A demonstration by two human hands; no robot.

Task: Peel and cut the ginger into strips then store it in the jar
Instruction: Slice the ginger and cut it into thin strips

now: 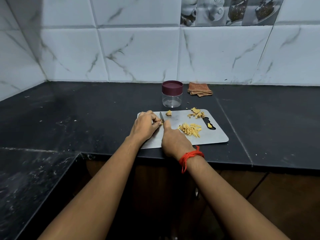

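On the grey cutting board (213, 137) my left hand (146, 124) pinches a small yellow ginger piece (161, 123) against the board. My right hand (173, 139) grips a knife (161, 116); its blade points away from me, right beside that piece. A pile of cut ginger strips (190, 129) lies to the right of my right hand. One ginger chunk (168, 113) sits near the board's far edge. Ginger peels (196, 113) lie at the far right corner. The clear jar (172, 94) with its maroon lid on stands behind the board.
A folded orange checked cloth (199, 89) lies right of the jar by the tiled wall. A small ginger bit (209, 125) rests in the board's handle slot. The black counter (86, 110) turns a corner at the left; its front edge runs under my forearms.
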